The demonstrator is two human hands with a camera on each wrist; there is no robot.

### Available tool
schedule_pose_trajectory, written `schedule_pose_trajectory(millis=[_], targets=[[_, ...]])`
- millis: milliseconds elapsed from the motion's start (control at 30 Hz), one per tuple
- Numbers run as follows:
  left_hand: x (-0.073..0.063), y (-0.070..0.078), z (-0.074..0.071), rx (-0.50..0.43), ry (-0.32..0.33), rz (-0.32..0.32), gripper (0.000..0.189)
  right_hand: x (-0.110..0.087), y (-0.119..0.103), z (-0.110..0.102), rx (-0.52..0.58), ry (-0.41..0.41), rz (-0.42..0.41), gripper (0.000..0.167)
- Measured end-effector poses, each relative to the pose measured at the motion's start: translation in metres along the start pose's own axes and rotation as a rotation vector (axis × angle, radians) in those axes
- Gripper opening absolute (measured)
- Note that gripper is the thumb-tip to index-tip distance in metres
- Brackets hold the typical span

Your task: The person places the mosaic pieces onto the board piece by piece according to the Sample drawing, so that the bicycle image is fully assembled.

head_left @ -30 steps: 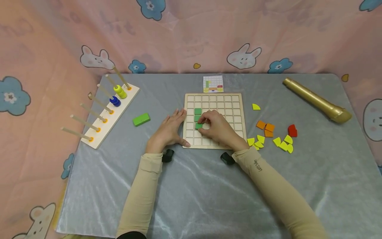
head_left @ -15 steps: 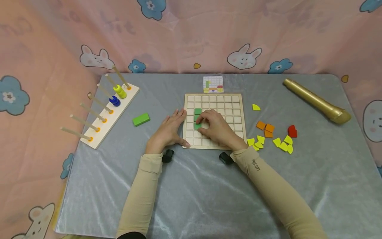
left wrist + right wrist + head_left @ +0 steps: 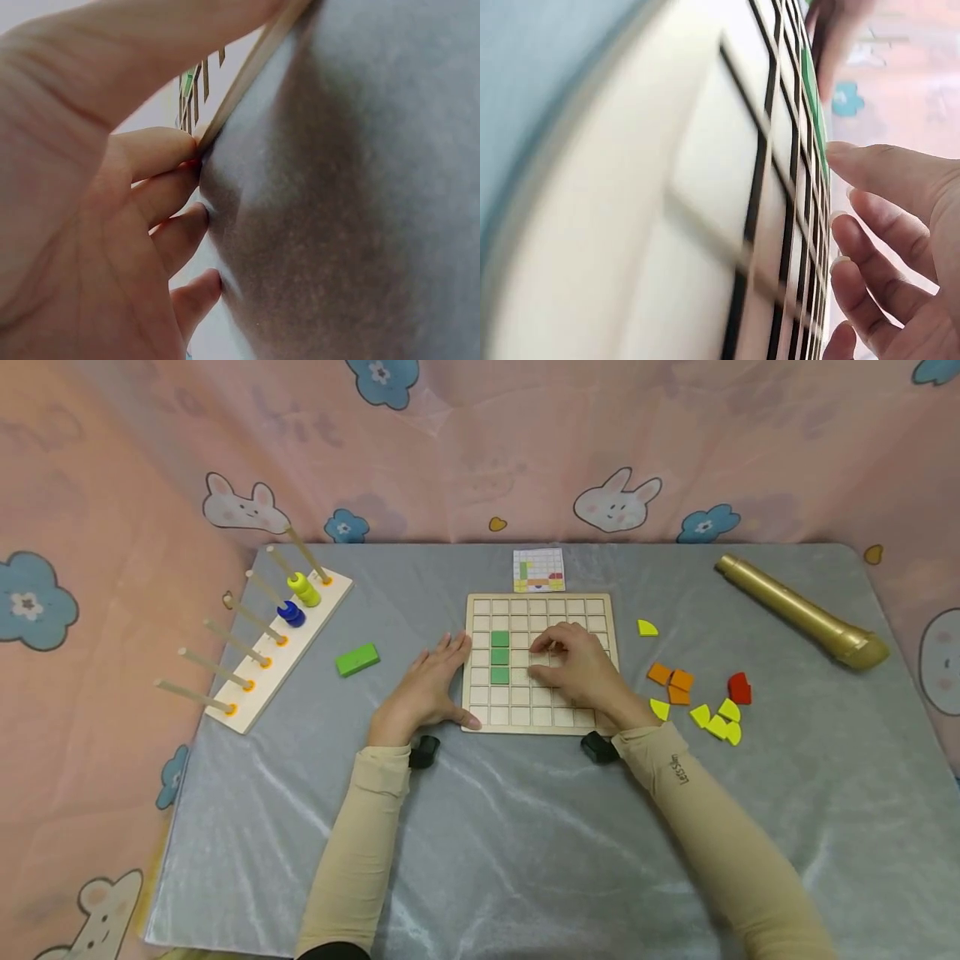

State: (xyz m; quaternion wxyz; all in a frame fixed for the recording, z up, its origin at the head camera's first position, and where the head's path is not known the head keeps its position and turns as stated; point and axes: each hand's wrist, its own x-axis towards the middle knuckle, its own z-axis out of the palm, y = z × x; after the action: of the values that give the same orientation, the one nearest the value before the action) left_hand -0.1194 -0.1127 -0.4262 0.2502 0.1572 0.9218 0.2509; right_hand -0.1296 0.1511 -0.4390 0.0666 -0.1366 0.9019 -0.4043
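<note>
A square wooden grid board (image 3: 540, 717) lies mid-table. Three green square tiles (image 3: 500, 657) stand in one column of its cells, on the left side. My left hand (image 3: 426, 692) rests against the board's left side, fingers extended, with the thumb at the near left corner. The left wrist view shows the fingertips of that hand (image 3: 135, 202) right at the board's edge. Over the middle of the board hovers my right hand (image 3: 588, 672), its fingers loosely bent with nothing between them. In the right wrist view the right hand (image 3: 900, 247) is just above the grid.
Behind the board lies a pattern card (image 3: 538, 570). On the right are orange tiles (image 3: 681, 680), yellow quarter-round pieces (image 3: 717, 727), a red piece (image 3: 738, 688) and a gold tube (image 3: 802, 610). Leftward lie a green block (image 3: 357, 660) and a peg rack (image 3: 300, 647).
My right hand has let go of the lowest green tile and moved right, off the column. The tile stays in its cell. My left hand has kept its place.
</note>
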Motion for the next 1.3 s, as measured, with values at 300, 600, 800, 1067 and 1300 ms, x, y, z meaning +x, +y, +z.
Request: schedule_pose_trajectory(millis=[300,600,800,1067,1300], targets=[[0.001,-0.001,0.000,-0.008,-0.001,0.002,0.137,-0.004,0.026,-0.042,-0.012,0.112,0.133,0.023],[-0.002,-0.001,-0.001,-0.005,0.005,0.001,0.137,-0.004,0.053,-0.076,-0.076,0.194,0.248,0.031],[-0.001,-0.001,-0.001,0.000,-0.001,0.005,0.136,-0.012,0.069,-0.091,-0.123,0.195,0.289,0.030],[0.001,0.000,-0.001,-0.003,-0.001,0.004,0.136,-0.017,0.072,-0.094,-0.144,0.174,0.377,0.031],[0.001,-0.001,0.000,-0.012,0.000,0.002,0.137,-0.015,0.066,-0.091,-0.168,0.175,0.400,0.029]])
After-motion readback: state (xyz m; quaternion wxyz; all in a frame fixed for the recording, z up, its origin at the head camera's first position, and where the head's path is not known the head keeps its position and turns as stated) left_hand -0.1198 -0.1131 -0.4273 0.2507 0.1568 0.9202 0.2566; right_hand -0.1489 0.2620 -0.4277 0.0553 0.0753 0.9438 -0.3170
